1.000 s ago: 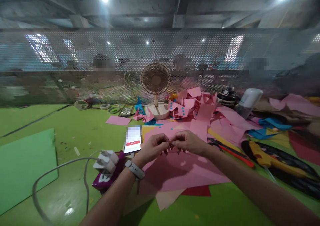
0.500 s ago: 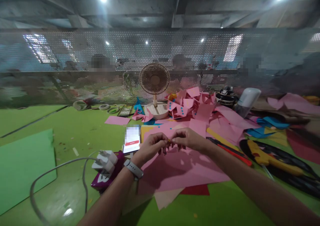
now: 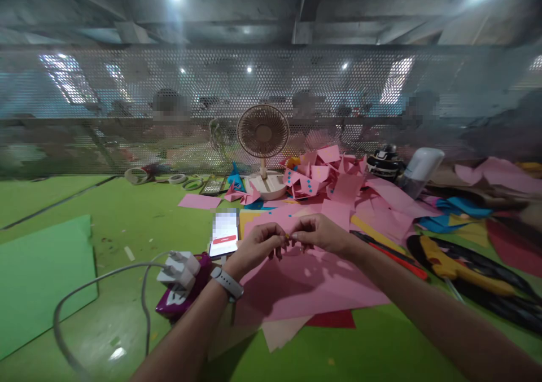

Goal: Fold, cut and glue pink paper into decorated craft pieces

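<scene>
My left hand (image 3: pixel 263 243) and my right hand (image 3: pixel 317 235) meet over a large pink paper sheet (image 3: pixel 313 289). Thumb and forefinger of each are pinched on a tiny yellow piece (image 3: pixel 288 237) between them, too small to identify. The other fingers curl loosely below. A pale watch (image 3: pixel 227 283) circles my left wrist. Just left of the hands lies a lit phone (image 3: pixel 224 234), with a cable at its lower end. Blue dots mark the far part of the pink paper.
A small fan (image 3: pixel 263 134) stands behind the hands, beside heaped pink paper pieces (image 3: pixel 324 173). At right lie a yellow glue gun (image 3: pixel 461 266) and a red-edged tool (image 3: pixel 398 260). A purple power strip (image 3: pixel 180 292) with plugs and looping cable sits left, near green sheets (image 3: pixel 42 280).
Both hands keep almost the same pinched pose around the tiny yellow piece, with only slight finger movement. The whole view has shifted very slightly.
</scene>
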A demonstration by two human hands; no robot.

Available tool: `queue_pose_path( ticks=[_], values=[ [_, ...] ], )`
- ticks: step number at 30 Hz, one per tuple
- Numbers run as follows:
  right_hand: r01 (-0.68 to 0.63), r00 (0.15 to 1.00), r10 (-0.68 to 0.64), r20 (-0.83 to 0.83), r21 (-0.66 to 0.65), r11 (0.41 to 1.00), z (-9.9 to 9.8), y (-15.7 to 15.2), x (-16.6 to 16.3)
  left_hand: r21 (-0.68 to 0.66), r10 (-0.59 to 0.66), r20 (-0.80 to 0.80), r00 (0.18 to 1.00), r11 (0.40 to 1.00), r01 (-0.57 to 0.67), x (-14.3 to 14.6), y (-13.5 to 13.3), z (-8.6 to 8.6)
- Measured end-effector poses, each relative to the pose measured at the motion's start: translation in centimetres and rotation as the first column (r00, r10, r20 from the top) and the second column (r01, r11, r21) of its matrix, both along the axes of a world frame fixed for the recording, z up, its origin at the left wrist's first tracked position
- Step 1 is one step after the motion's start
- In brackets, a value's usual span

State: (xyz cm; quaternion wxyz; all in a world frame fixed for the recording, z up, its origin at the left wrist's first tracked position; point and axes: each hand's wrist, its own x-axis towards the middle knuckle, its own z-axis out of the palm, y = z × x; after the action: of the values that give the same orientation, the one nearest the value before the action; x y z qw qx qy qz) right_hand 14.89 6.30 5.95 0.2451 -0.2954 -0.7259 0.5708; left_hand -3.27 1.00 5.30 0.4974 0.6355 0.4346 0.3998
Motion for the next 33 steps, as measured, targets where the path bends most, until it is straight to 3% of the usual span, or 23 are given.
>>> queue_pose_path(
  ticks=[16,19,23,28,33],
  values=[
    [0.018,1.0,-0.018,0.004,0.017,1.0,-0.1,0.1,0.1,0.003,0.009,-0.008,1.0,1.0,-0.009,-0.3,0.3,0.0],
    [0.041,0.999,-0.041,0.013,0.009,0.999,-0.3,0.5,0.3,-0.028,0.115,-0.094,0.989,0.993,-0.118,-0.7,0.7,-0.3],
    [0.024,0.998,-0.022,0.053,-0.047,0.999,-0.8,1.4,0.7,-0.156,0.276,-0.351,0.895,0.925,-0.347,-1.4,1.2,-1.1],
    [0.008,0.992,0.007,0.124,-0.119,0.993,-2.1,2.7,1.1,-0.216,0.213,-0.397,0.893,0.924,-0.316,-0.5,1.2,-2.1],
    [-0.046,0.989,0.064,0.135,-0.137,0.989,-3.2,3.2,1.1,-0.126,0.237,-0.411,0.88,0.942,-0.312,0.3,1.5,-2.8]
  ],
)
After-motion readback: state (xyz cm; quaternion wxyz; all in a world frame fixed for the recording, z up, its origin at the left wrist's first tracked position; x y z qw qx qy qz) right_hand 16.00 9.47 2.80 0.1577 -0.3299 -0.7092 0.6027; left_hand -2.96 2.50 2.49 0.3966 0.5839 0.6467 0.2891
